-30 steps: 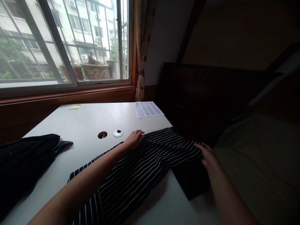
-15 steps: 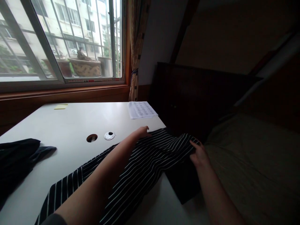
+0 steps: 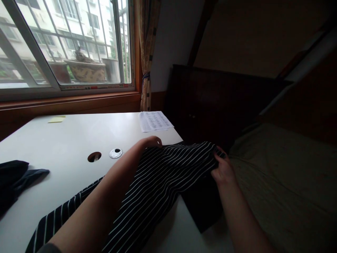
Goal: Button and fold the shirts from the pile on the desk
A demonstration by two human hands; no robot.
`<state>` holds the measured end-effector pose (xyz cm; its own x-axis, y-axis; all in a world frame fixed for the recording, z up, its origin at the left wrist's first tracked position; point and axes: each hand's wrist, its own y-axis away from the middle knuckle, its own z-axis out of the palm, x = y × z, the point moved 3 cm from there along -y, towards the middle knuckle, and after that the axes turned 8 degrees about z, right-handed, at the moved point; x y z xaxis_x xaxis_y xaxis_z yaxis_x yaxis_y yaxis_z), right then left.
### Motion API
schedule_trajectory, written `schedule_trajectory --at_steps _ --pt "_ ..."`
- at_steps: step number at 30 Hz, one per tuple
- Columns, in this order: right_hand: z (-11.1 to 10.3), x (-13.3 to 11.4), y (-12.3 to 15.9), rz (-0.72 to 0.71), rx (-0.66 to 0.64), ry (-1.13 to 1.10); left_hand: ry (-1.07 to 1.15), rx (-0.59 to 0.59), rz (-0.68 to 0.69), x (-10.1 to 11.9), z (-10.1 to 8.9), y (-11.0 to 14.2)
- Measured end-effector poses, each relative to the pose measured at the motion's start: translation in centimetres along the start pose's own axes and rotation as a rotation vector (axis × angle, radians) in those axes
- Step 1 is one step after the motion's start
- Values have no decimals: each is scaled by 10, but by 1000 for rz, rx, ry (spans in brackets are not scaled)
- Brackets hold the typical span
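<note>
A black garment with thin white stripes [image 3: 158, 179] stretches diagonally over the white table, its right end raised past the table's edge. My left hand [image 3: 153, 141] is at its far edge, fingers curled down and pinching the cloth. My right hand [image 3: 222, 167] grips the right end of the garment, thumb on top, with some fingers hidden behind the fabric. Below that end hangs a plain black piece of cloth [image 3: 204, 205]; whether it belongs to the striped garment I cannot tell. My left forearm covers part of the stripes.
On the white table [image 3: 76, 135] lie a dark garment [image 3: 15, 179] at left, printed sheets [image 3: 155, 121] at the far right corner and yellow sticky notes [image 3: 56, 119]. A cable hole [image 3: 94, 157] sits beside a round cover [image 3: 116, 153]. Right of the table is a bed [image 3: 284, 182].
My right hand has closed on the garment's right end and lifted it. My left hand has curled its fingers onto the far edge. The view has turned slightly right.
</note>
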<state>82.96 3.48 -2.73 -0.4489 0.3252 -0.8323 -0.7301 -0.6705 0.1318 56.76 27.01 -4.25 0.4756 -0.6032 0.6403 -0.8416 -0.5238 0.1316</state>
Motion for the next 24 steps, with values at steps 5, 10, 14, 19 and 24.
schedule_trajectory --at_steps 5,10,14,19,24 --pt "0 1 -4 -43 73 5 240 89 -109 -3 1 1" --pt "-3 6 -14 -77 133 68 511 149 -138 2 8 1" --pt "3 6 -14 -78 141 72 733 139 -94 16 7 0" --pt "27 -11 5 -112 95 72 961 79 46 43 -13 -1" --pt "67 -41 40 -216 -14 42 1108 86 199 61 -61 16"
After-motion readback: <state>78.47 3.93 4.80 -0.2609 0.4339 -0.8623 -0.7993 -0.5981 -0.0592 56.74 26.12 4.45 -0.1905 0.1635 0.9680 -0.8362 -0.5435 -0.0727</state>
